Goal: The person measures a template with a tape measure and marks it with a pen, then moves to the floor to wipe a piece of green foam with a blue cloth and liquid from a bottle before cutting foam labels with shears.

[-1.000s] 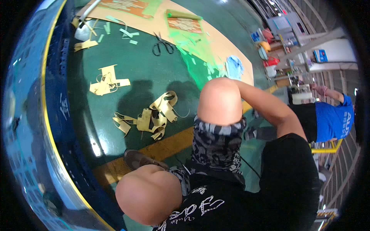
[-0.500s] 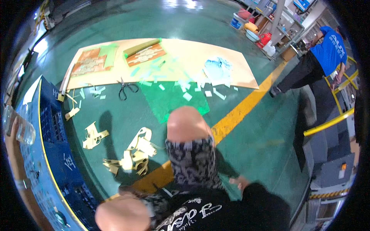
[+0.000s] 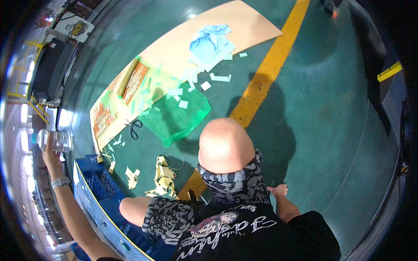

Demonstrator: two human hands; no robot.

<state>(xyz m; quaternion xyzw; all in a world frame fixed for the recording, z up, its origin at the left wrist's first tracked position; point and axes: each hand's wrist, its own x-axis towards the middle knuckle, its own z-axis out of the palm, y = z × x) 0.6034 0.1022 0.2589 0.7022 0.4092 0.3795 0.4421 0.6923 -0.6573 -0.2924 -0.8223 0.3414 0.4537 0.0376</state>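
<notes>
My left hand (image 3: 51,150) is wrapped round a clear plastic bottle (image 3: 64,142) with a pale blue cap, held out on its side at the far left. A watch with a light strap sits on that wrist. My right hand (image 3: 280,190) hangs low beside my raised knee. Its thumb stands away from the loosely bent fingers, and I see nothing in it.
A blue plastic crate (image 3: 101,185) stands by my left leg. Ahead lies a tan board (image 3: 170,45) with crumpled blue sheeting (image 3: 211,43), brick-pattern pieces and a green sheet (image 3: 178,115). Black scissors (image 3: 136,129), pale scraps and yellowish strips (image 3: 163,178) litter the green floor.
The view has swung left, and the board now slants across it. My left hand and the bottle come further into view. The person in blue at the right is out of the picture.
</notes>
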